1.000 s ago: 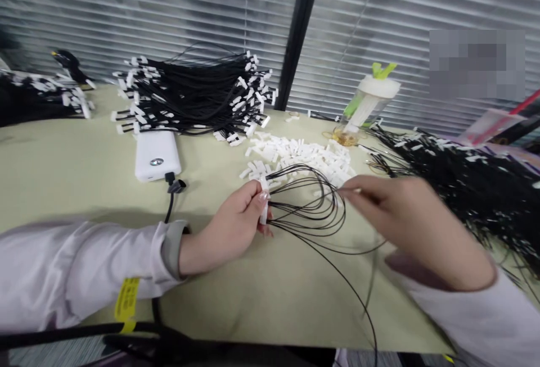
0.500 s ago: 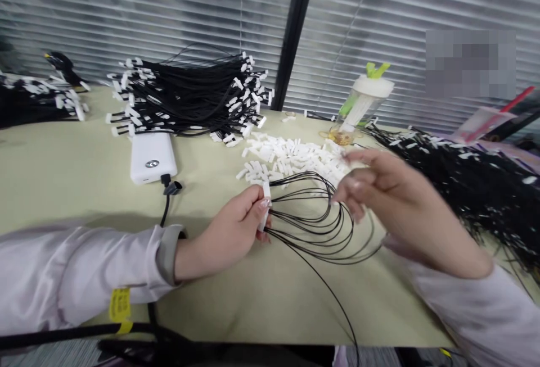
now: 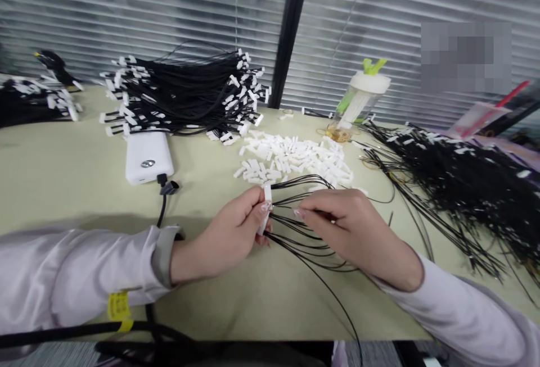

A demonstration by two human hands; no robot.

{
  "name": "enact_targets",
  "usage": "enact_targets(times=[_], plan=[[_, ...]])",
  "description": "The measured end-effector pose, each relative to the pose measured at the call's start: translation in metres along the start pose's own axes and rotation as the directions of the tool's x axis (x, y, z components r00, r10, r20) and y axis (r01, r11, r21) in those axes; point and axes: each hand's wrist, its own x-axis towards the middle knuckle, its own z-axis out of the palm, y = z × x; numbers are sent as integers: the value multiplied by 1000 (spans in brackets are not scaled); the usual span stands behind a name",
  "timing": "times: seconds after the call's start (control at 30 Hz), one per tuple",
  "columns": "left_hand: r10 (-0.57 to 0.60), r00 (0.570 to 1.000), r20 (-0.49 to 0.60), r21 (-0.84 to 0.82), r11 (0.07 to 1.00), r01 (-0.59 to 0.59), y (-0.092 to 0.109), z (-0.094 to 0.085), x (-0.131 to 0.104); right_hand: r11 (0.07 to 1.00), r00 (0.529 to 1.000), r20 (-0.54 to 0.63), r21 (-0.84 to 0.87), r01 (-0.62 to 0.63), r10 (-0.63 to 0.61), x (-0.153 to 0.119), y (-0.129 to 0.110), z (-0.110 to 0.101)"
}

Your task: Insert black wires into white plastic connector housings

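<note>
Between the thumb and fingers of my left hand (image 3: 230, 232) is a white connector housing (image 3: 267, 193), held upright near the middle of the table. Several thin black wires (image 3: 295, 239) run out of its right side and curve away in loops. My right hand (image 3: 350, 226) is closed in a pinch over these wires, its fingertips pointing at the connector a short way off. A wire seems to be in that pinch, though the fingers hide most of it. Just behind both hands lies a pile of loose white connector housings (image 3: 295, 156).
A bundle of black cables with white ends (image 3: 181, 94) lies at the back, with a white power bank (image 3: 148, 156) before it. More black wires (image 3: 468, 187) spread over the right side. A clear bottle (image 3: 358, 105) stands at the back near the blinds.
My right hand has moved left and down to the wires beside the connector, its fingers now pinched together. My left hand keeps its grip on the connector.
</note>
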Motion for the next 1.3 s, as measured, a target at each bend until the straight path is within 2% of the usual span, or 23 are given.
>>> enact_targets(times=[0.17,0.77,0.97,1.1,1.17,1.3], plan=[[-4,1000,8,-8,1000,4,0,0,-1,997,999,30,59,41,-43,1,0,-1],[2,1000,16,11,1000,-3,1,1,-2,997,998,55,65,-47,43,0,0,1],[-9,1000,20,-11,1000,9,0,1,-3,986,990,67,104,-131,124,2,3,4],[0,1000,30,20,1000,0,1,1,-3,971,977,147,159,-179,156,2,3,5],[7,1000,31,54,998,-9,1,1,-3,977,975,166,135,-168,145,2,2,5],[4,999,40,110,994,-8,2,0,-3,999,995,85,-1,-50,50,1,-2,9]])
